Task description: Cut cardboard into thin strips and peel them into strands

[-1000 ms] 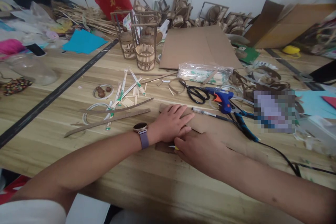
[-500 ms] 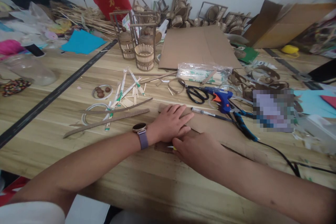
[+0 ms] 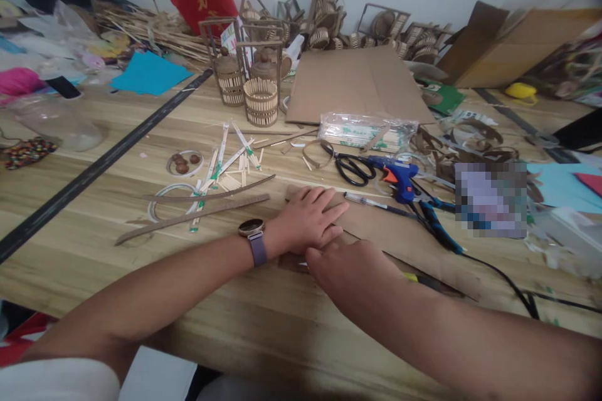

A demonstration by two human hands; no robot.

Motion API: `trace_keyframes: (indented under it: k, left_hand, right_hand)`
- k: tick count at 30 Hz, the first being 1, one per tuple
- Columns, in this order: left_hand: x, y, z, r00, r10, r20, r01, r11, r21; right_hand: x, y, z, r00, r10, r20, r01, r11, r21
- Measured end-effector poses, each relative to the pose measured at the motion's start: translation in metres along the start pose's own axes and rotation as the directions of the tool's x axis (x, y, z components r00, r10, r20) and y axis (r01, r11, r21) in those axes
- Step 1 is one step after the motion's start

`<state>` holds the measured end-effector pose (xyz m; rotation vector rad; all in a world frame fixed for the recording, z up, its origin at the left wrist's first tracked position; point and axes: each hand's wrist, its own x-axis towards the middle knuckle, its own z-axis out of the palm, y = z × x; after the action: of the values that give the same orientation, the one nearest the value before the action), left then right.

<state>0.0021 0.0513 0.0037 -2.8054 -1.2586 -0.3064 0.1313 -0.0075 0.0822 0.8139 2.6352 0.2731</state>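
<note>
My left hand [image 3: 308, 219] lies flat with fingers spread, pressing on a long piece of brown cardboard [image 3: 390, 229] on the wooden table. Close against its fingertips, my right hand [image 3: 345, 266] is closed at the cardboard's near edge. Its fingers are curled under, and what they hold is hidden. A narrow brown cardboard end [image 3: 290, 262] shows just left of it. Beyond my right forearm, a yellow-and-black tool [image 3: 426, 282], partly covered, lies along the cardboard edge. A pen [image 3: 371, 202] rests on the cardboard.
Black-handled scissors [image 3: 355, 169], a blue glue gun [image 3: 399, 177] and blue-handled pliers [image 3: 439, 225] lie beyond the cardboard. Wrapped sticks [image 3: 219, 163], tape rolls and brown strips [image 3: 197, 219] are on the left. Small stick baskets [image 3: 261, 102] stand farther back.
The yellow bit beside my right fingers is out of sight, and a yellow-and-black tool now shows beyond my forearm. My right forearm has shifted slightly lower; my left hand stays in place.
</note>
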Motion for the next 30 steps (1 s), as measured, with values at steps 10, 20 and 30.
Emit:
trace_keyframes:
  k: [10,20,30]
  left_hand:
    - [-0.001,-0.002,-0.004,0.999,0.034,0.006,-0.034,0.999,-0.004]
    - [-0.002,0.000,-0.005,1.000,0.015,0.008,-0.015,1.000,-0.018]
    - [-0.002,0.002,-0.005,1.000,0.007,-0.027,-0.008,1.000,-0.009]
  right_hand:
    - [-0.003,0.010,0.000,0.998,-0.001,0.067,-0.002,0.999,0.038]
    - [-0.032,0.035,0.031,0.992,0.013,0.123,-0.023,0.996,0.084]
    - [-0.032,0.037,0.039,0.987,0.033,-0.155,0.002,0.975,0.221]
